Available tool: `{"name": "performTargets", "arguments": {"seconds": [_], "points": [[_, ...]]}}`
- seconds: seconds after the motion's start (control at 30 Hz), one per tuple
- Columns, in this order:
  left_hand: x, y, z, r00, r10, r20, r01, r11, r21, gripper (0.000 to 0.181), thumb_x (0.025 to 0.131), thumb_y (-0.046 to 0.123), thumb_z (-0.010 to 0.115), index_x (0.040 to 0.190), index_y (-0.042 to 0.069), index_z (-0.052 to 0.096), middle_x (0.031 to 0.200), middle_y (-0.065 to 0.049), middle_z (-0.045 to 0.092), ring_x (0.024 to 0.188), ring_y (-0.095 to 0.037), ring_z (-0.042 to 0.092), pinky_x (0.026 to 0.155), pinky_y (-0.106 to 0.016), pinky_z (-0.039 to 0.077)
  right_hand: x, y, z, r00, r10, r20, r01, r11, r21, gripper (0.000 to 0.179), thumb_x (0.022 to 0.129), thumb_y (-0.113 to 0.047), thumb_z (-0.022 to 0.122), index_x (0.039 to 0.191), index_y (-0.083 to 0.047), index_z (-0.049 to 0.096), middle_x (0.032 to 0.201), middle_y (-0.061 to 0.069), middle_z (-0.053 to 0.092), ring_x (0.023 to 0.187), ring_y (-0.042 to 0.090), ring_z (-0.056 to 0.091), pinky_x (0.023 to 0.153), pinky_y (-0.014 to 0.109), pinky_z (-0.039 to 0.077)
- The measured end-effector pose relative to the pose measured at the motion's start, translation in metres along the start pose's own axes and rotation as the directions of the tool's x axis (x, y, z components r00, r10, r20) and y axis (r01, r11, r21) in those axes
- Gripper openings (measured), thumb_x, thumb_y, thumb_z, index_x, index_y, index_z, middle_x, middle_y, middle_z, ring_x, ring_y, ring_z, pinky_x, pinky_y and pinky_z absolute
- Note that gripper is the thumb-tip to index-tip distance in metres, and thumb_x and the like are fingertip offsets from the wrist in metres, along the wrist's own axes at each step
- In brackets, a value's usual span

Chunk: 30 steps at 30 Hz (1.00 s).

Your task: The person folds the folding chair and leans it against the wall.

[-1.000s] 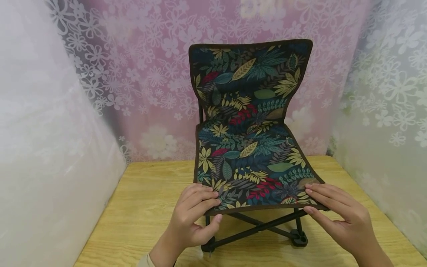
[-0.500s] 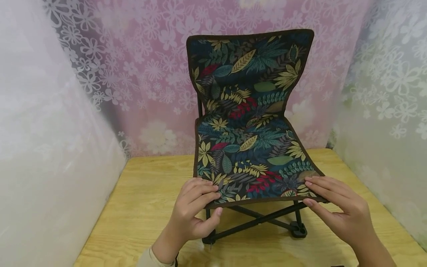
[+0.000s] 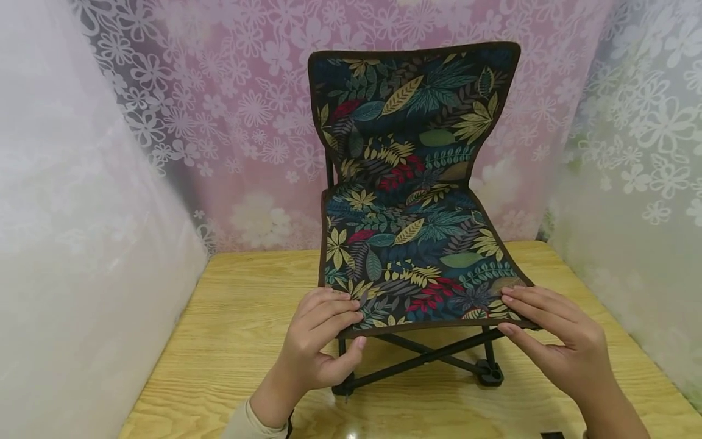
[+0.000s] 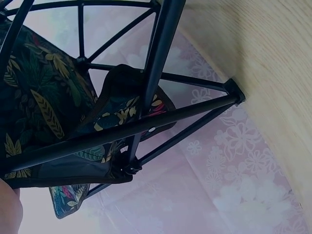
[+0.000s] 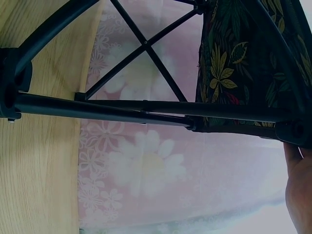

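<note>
A small folding chair [image 3: 408,244] with leaf-print fabric on a black tube frame stands unfolded on a wooden table. Its backrest [image 3: 406,100] faces me. My left hand [image 3: 318,344] rests on the seat's front left corner, fingers lying on the fabric and thumb in front of the edge. On the front right corner, my right hand [image 3: 562,344] lies with fairly straight fingers on top and its thumb by the front edge. Both wrist views look in under the seat, at the black tubes [image 4: 122,129] and crossed bars [image 5: 145,45]; there only bits of each hand show.
The wooden table [image 3: 236,341] carries the chair. A pink floral sheet [image 3: 252,152] hangs behind it, with pale sheets [image 3: 93,213] at both sides. A small dark object [image 3: 551,435] shows at the bottom edge, cut off by the frame.
The whole scene has shifted up a little in the head view, and the small dark object has come into view at the bottom. Both hands keep their places on the seat corners.
</note>
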State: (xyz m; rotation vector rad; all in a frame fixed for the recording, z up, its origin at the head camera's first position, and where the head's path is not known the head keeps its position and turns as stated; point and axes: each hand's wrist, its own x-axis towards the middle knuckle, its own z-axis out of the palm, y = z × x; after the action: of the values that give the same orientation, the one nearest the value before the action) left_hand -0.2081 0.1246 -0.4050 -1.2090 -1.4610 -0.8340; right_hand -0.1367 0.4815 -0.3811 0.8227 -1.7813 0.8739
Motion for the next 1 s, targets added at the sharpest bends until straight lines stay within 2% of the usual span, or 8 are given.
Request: {"name": "performTargets", "arguments": {"seconds": [0.63, 1.0], "points": [[0.0070, 0.0029, 0.0024, 1.000, 0.011, 0.012, -0.011, 1.000, 0.014, 0.024, 0.097, 0.023, 0.068, 0.096, 0.003, 0.082, 0.097, -0.013, 0.080, 0.095, -0.033, 0.073, 0.088, -0.050, 0.057, 0.0023, 0.0042, -0.0039, 1.000, -0.018, -0.010, 0.018, 1.000, 0.001, 0.049, 0.096, -0.035, 0.081, 0.102, 0.014, 0.079, 0.117, 0.011, 0.081, 0.127, 0.010, 0.068, 0.117, 0.022, 0.046], [0.0011, 0.0023, 0.0014, 1.000, -0.007, 0.000, 0.007, 1.000, -0.009, 0.022, 0.094, 0.021, 0.070, 0.096, 0.002, 0.082, 0.097, -0.013, 0.079, 0.095, -0.033, 0.072, 0.088, -0.049, 0.055, -0.0008, 0.0042, -0.0020, 1.000, -0.022, 0.009, 0.023, 1.000, -0.011, 0.050, 0.096, -0.037, 0.080, 0.103, 0.012, 0.080, 0.117, 0.011, 0.081, 0.127, 0.009, 0.068, 0.117, 0.022, 0.045]]}}
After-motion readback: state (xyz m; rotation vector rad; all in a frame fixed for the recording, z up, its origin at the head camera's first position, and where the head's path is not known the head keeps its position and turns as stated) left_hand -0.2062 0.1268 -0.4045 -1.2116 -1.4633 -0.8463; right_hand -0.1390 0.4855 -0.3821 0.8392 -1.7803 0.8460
